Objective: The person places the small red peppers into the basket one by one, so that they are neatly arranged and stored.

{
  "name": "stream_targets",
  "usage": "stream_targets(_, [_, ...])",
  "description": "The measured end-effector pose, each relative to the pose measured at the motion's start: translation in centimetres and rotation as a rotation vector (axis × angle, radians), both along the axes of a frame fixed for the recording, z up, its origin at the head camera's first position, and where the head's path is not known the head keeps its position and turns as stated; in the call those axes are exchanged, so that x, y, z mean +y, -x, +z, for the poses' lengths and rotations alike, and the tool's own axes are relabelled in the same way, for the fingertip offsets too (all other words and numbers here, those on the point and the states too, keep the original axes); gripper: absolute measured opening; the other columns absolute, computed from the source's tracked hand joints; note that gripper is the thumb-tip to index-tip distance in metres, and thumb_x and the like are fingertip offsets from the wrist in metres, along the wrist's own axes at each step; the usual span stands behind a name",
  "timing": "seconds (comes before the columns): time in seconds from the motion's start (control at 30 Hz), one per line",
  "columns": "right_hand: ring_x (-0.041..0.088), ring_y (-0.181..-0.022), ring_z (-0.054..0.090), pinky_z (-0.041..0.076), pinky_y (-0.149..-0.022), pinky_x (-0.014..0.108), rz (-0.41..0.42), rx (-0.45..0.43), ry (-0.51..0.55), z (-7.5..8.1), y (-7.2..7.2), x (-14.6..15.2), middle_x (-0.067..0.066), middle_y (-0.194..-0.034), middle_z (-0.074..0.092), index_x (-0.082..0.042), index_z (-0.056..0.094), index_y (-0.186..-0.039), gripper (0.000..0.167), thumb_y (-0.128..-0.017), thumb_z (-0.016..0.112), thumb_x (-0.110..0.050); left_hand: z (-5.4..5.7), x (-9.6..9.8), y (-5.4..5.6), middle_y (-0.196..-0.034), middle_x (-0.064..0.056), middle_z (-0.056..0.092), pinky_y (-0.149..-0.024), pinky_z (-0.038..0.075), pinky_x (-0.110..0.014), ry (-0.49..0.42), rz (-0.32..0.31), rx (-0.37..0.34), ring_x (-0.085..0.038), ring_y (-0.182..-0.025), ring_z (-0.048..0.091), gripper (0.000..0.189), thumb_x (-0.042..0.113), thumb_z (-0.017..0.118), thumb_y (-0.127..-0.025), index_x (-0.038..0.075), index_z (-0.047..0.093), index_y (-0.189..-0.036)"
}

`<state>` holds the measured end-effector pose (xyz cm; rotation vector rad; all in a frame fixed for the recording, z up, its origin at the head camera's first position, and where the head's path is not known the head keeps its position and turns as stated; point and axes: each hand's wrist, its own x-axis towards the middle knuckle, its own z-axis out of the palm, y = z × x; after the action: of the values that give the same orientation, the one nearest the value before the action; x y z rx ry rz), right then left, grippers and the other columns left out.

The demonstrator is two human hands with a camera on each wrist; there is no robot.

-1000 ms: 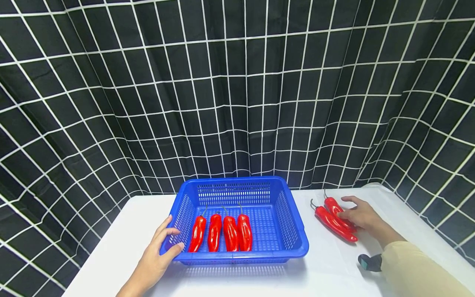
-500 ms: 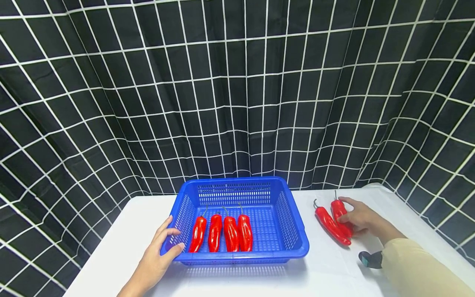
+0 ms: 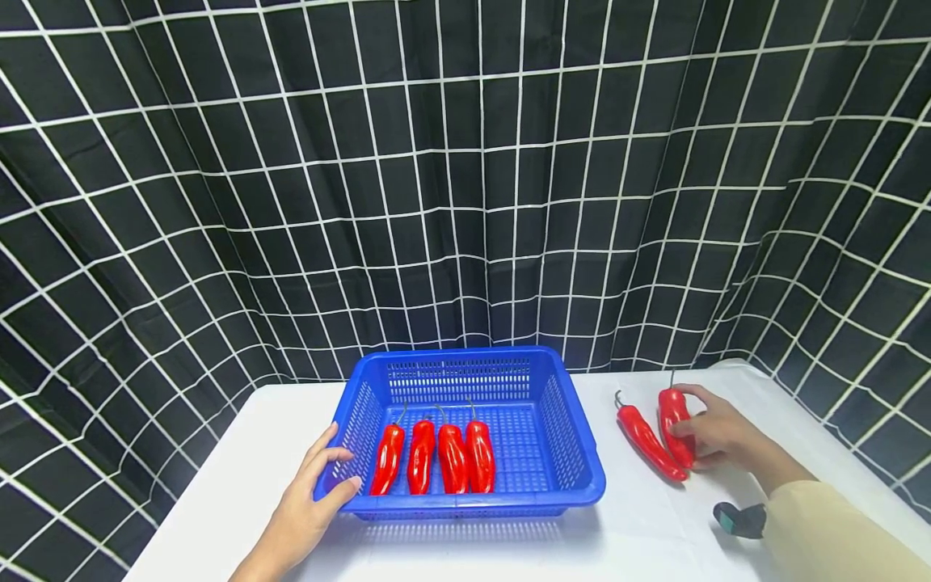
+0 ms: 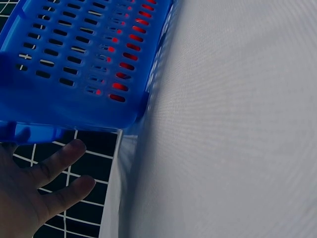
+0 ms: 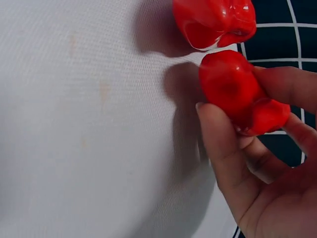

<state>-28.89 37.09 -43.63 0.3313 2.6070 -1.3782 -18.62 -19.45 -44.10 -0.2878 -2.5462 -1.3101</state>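
Note:
My left hand (image 3: 301, 505) rests at the left front corner of a blue plastic basket (image 3: 465, 503), with thumb and fingers spread over its rim. In the left wrist view, outstretched fingers (image 4: 69, 196) show beside the perforated basket wall (image 4: 59, 99). At the right of the table, my right hand (image 3: 720, 424) pinches a glossy red chili pepper (image 3: 671, 411) between thumb and fingers, its stem pointing away. A second red chili pepper (image 3: 647, 440) lies slanted just left of it. Up close, the right wrist view shows the thumb and fingers on the gripped pepper (image 5: 230, 84).
Several red chili peppers (image 3: 452, 461) lie side by side in the left and middle of the basket, stems toward the back. A black strap end (image 3: 740, 519) sticks out by the right sleeve. A black cloth (image 3: 480, 202) with white grid lines hangs behind the white table (image 3: 240, 453).
My right hand has drawn its pepper to the right and straightened it, opening a gap from the other pepper. That other pepper shifted slightly earlier. The left hand and basket stay put.

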Motion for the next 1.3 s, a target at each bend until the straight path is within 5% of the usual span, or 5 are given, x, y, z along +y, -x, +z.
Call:
stream_targets(0.37, [0.037, -0.093, 0.058, 0.057, -0.067, 0.046, 0.010, 0.048, 0.133, 0.8, -1.4, 0.6, 0.037, -0.125, 0.037, -0.009, 0.006, -0.153, 0.102, -0.081, 0.078, -0.018, 0.1, 0.0, -0.1, -0.155, -0.011, 0.026, -0.102, 0.020, -0.070, -0.017, -0.002, -0.011, -0.045, -0.139, 0.019, 0.024, 0.020, 0.068, -0.089, 0.009, 0.060, -0.108])
stream_targets(0.73, [0.033, -0.100, 0.058, 0.055, -0.077, 0.048, 0.004, 0.044, 0.350, 2.1, -3.8, -0.5, 0.032, -0.142, 0.021, -0.016, -0.001, -0.154, 0.104, -0.085, 0.076, -0.024, 0.3, 0.1, -0.1, -0.155, -0.011, 0.025, -0.101, 0.019, -0.070, -0.020, -0.003, -0.029, -0.045, -0.139, 0.019, 0.023, 0.020, 0.067, -0.090, 0.009, 0.060, -0.109])
stream_targets(1.07, [0.030, -0.095, 0.062, 0.052, -0.079, 0.055, 0.068, 0.043, 0.551, 3.3, -5.9, -1.8, 0.020, -0.121, 0.046, -0.028, 0.016, -0.149, 0.079, -0.090, 0.067, -0.013, 0.3, 0.0, -0.2, -0.155, -0.011, 0.025, -0.101, 0.018, -0.071, -0.032, -0.016, -0.015, -0.045, -0.139, 0.018, 0.024, 0.021, 0.068, -0.089, 0.009, 0.060, -0.108])
stream_targets(1.3, [0.030, -0.097, 0.061, 0.052, -0.079, 0.055, 0.075, 0.032, 0.615, 3.8, -7.0, -2.3, 0.015, -0.121, 0.046, -0.033, 0.018, -0.147, 0.075, -0.092, 0.064, -0.011, 0.2, 0.0, -0.1, -0.155, -0.012, 0.025, -0.101, 0.019, -0.071, -0.038, -0.016, -0.022, -0.046, -0.139, 0.018, 0.024, 0.019, 0.068, -0.089, 0.008, 0.059, -0.109])
